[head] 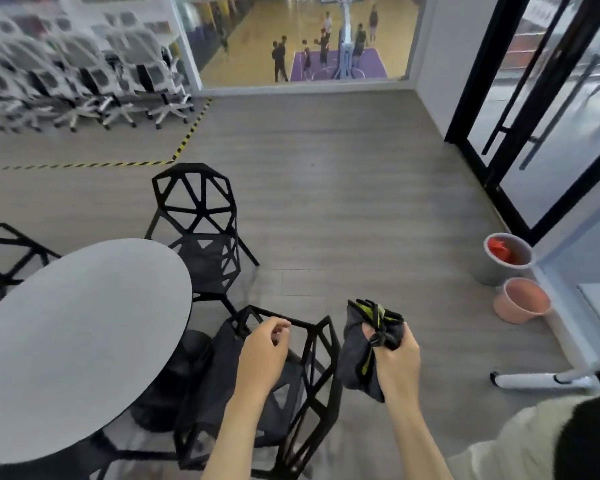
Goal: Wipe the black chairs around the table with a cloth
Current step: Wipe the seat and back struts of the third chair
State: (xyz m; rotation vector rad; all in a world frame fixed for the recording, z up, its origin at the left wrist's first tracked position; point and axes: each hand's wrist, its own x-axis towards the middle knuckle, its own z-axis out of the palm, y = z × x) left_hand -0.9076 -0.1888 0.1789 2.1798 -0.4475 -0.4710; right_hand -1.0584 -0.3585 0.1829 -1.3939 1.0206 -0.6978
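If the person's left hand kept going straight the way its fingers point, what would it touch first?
The left hand hovers with fingers loosely curled over the top rail of the nearest black chair, so it would most likely meet that backrest rail first. Depth is hard to judge from one view; the fingertips may already touch it.

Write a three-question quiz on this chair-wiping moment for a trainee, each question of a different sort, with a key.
1. True or false: the right hand grips the dark cloth.
2. The left hand is at: A) the round table B) the top rail of the nearest black chair C) the pink bucket.
3. Fill in: the cloth is held to the ____ of that chair's backrest.

Key: 1 true; 2 B; 3 right.
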